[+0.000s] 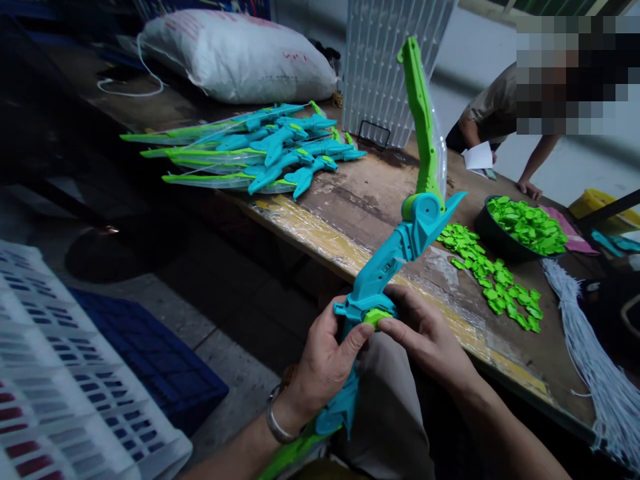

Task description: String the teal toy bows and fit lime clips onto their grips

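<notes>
A blue and green plastic toy bow stands slantwise over my lap, one green limb pointing up and the other running down out of view. My left hand is wrapped round its blue middle part. From the other side my right hand grips the same part. Both thumbs press on a small green plastic piece at the middle of the bow. Some of my fingers are hidden behind the bow. Loose green pieces of a similar colour lie on the table beyond my right hand.
Several toy bows lie piled on the table. Behind them sits a stuffed white sack. At the right are a dark bowl of green pieces and white strings. A white crate stands lower left. A person leans at the far side.
</notes>
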